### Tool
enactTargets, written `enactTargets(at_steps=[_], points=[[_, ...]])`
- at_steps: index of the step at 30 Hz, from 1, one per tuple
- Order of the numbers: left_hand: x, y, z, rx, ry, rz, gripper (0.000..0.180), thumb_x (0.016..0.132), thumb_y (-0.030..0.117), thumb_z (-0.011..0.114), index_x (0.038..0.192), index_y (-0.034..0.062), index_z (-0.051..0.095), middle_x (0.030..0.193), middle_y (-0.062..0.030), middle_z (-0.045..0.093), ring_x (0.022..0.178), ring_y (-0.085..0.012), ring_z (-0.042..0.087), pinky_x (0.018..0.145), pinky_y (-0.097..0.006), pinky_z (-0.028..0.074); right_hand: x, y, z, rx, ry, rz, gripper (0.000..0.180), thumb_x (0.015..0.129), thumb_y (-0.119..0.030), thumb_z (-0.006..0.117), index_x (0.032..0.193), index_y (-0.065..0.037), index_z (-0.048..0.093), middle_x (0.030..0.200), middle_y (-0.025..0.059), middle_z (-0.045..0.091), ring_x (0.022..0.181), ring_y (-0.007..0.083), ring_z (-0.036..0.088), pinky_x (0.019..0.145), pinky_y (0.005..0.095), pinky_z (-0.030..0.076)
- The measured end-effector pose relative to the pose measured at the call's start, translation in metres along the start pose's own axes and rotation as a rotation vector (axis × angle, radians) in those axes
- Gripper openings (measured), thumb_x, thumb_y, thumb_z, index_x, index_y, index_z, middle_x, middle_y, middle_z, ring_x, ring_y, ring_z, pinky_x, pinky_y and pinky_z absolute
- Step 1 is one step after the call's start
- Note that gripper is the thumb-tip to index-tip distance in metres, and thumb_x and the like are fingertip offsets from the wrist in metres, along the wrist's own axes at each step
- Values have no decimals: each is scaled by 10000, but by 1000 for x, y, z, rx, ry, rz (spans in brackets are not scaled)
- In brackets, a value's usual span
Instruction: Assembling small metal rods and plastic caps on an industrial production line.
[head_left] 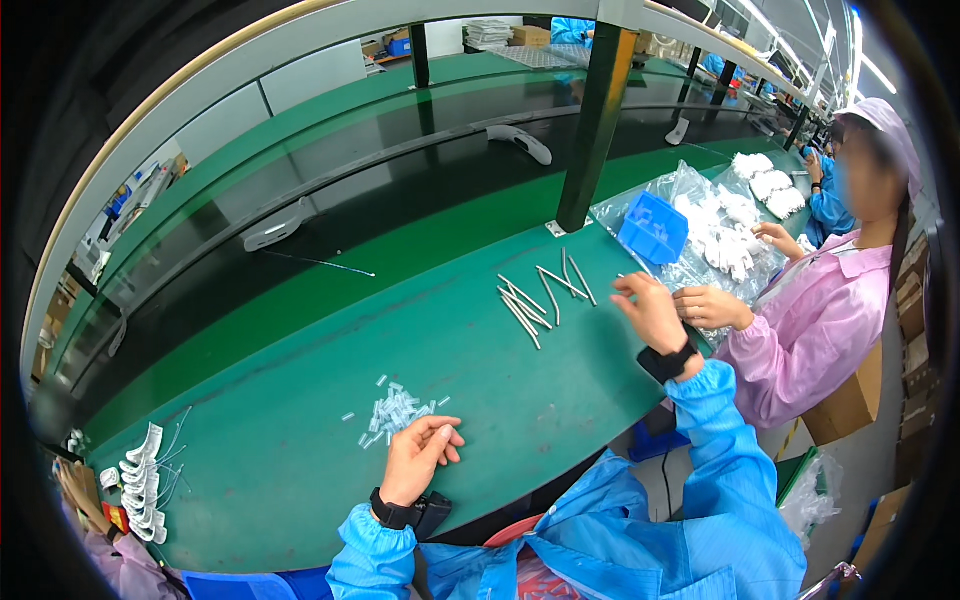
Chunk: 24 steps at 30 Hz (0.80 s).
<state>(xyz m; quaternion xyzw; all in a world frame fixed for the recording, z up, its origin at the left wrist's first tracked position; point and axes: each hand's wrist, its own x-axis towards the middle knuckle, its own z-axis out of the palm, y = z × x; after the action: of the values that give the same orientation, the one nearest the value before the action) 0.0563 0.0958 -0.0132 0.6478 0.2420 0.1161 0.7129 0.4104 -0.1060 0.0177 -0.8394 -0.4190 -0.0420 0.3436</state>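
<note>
My left hand [420, 458] is low over the green table, thumb and fingers curled together. Whatever they may hold is hidden. Just beyond it lies a loose pile of short, clear plastic tubes [393, 410], a few scattered at its edges. My right hand [650, 312] is over the table further right, fingers bent and a little apart, with no object clearly visible in them. Left of that hand lie several thin grey rods [522, 312], some crossing each other. Black bands circle both my wrists.
At right, a co-worker in pink [810, 325] reaches toward white parts [730, 225] on clear plastic, beside a blue bin [653, 228]. A dark post [592, 140] stands beyond the rods. A dark conveyor [375, 165] carries curved pieces. White curved parts [145, 485] lie far left.
</note>
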Motion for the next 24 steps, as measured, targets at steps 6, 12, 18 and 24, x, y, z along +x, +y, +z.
enactTargets(at_steps=[6,12,18,24], points=[[2,-3,-2,-34,-4,0,221,980,125,529,1110,-25,626,866,-68,670,696,-97,604,609,-232,460,35,16,46,-266,-226,20,222,773,-107,717,949,-14,618,893,192,660,861,379,650,752,465,509],[-2,-3,-2,-45,-4,-7,217,982,110,517,1110,-26,626,869,-76,669,690,-104,607,602,-222,462,21,0,15,-259,-189,85,201,769,-41,627,964,9,622,770,181,677,739,354,670,673,433,530],[-4,5,5,-179,-29,7,241,988,140,522,1144,-16,619,854,-72,656,701,-104,602,607,-224,461,-44,-126,31,287,-436,-111,154,825,-54,633,970,-2,631,720,142,647,626,202,656,584,310,521],[-1,-8,-4,-340,49,92,242,1013,184,481,1131,-5,577,887,-66,629,744,-132,607,668,-261,483,-47,-180,83,555,-824,-302,209,856,-108,667,1027,3,620,866,142,667,782,253,684,686,348,547]])
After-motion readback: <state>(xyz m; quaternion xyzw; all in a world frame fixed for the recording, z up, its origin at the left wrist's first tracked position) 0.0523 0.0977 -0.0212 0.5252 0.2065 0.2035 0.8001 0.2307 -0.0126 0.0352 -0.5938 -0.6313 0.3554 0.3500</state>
